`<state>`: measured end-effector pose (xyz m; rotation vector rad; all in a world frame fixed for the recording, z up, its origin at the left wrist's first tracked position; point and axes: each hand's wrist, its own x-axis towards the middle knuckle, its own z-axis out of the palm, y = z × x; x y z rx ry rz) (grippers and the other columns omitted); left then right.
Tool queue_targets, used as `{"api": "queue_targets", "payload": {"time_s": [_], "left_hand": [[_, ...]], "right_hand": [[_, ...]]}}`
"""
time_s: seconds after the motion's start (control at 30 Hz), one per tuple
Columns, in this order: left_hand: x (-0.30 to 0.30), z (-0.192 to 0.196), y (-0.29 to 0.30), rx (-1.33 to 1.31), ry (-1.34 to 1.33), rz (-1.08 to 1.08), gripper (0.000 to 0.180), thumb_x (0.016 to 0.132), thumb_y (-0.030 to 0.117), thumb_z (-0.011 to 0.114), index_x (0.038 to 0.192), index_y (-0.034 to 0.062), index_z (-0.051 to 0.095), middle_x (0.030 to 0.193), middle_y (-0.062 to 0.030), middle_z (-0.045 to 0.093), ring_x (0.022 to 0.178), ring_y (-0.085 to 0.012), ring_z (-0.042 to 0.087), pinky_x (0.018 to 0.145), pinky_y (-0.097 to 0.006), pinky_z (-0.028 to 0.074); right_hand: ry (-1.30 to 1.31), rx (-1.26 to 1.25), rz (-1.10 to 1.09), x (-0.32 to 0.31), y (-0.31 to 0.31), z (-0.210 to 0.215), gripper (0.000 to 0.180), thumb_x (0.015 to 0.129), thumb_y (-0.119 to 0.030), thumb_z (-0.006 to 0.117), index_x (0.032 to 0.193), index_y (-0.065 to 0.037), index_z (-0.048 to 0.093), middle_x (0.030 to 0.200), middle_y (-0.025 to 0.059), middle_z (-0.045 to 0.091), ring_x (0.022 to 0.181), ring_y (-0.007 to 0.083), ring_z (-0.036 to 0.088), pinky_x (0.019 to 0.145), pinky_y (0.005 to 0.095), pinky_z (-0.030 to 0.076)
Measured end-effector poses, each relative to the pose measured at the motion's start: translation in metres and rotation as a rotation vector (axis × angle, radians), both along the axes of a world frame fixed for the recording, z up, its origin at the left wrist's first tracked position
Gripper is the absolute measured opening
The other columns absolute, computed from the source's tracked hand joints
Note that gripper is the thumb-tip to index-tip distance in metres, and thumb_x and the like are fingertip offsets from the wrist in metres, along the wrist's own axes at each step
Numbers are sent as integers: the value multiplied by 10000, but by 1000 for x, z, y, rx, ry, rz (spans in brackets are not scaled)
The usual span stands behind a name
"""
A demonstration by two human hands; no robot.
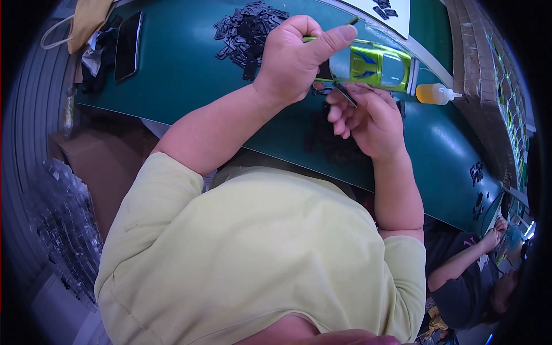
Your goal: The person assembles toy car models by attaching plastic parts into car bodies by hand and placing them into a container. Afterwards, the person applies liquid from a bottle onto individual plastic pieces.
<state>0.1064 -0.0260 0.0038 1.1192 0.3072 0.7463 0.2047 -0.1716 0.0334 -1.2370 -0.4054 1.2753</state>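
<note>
My left hand (293, 60) is closed round the left end of a lime-green toy car body (374, 66) with blue markings and clear windows. Its thumb lies along the top, and the palm hides that end of the body. Close below the car, my right hand (374, 118) pinches a thin, dark flat part (345, 94) between thumb and fingers. The part is at the car's lower edge; whether they touch I cannot tell. Beyond my left wrist lies a heap of black plastic parts (247, 34). More dark parts (330, 135) sit under my right hand, in shadow.
A bottle of yellow liquid (435, 94) lies on the green table (190, 69) right of the car. A phone (127, 46) rests at the far left. Cardboard (486, 86) stands along the right side. At lower right, a co-worker's hands (493, 234) are at the table's end.
</note>
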Motion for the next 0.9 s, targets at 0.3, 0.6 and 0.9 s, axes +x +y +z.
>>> {"api": "queue_targets", "payload": {"time_s": [0.3,0.6,0.9], "left_hand": [[0,-1,-4,172,85,64,284,845,231,745,759,107,504,664,18,559,516,-25,517,425,-168,399],[0,2,-6,82,70,72,306,840,261,749,759,107,498,643,14,554,485,-29,506,385,-177,381],[1,16,-4,-201,209,74,344,856,380,710,779,108,514,659,1,584,496,-56,538,366,-187,367]], "right_hand": [[448,59,100,-1,2,-12,167,918,-163,568,861,-8,544,568,22,479,455,102,413,436,235,297],[329,53,23,-7,3,-8,196,938,-174,505,811,-26,518,584,12,431,463,90,375,455,221,325],[-678,108,-37,-6,-1,-14,206,853,-133,709,1011,-4,678,779,49,665,594,105,569,555,218,452]]}}
